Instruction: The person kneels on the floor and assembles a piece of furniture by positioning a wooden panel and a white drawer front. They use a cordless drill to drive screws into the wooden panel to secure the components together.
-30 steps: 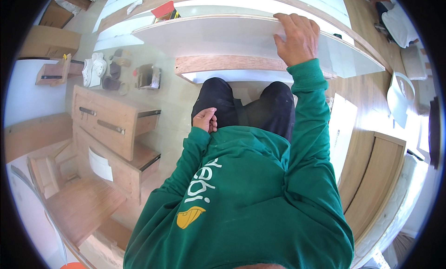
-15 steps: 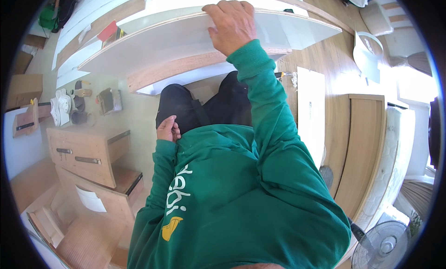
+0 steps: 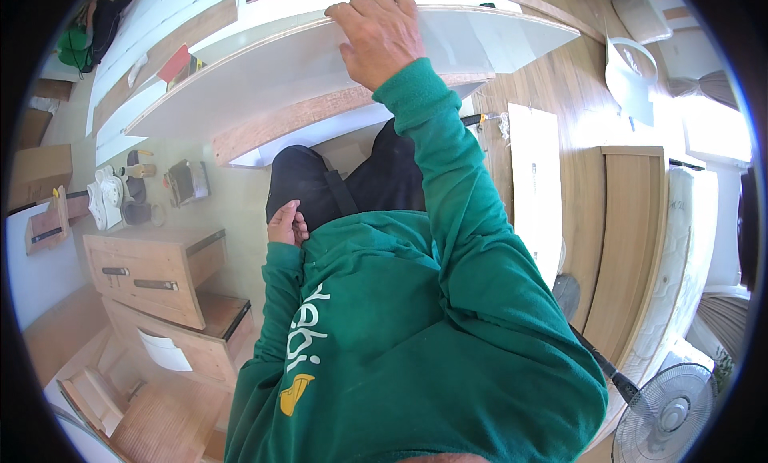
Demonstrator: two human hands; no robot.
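White panel on wooden floor

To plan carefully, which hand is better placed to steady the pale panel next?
Probably the right hand: it grips the pale panel at its edge; the left hand is away, by the thigh.

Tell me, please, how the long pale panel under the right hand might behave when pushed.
The long pale panel is probably stiff, since no clear sag shows along its length. It may tip or swing if pushed, being long and thin with only the right hand seen gripping its edge. Its face looks smooth, so palms could slip.
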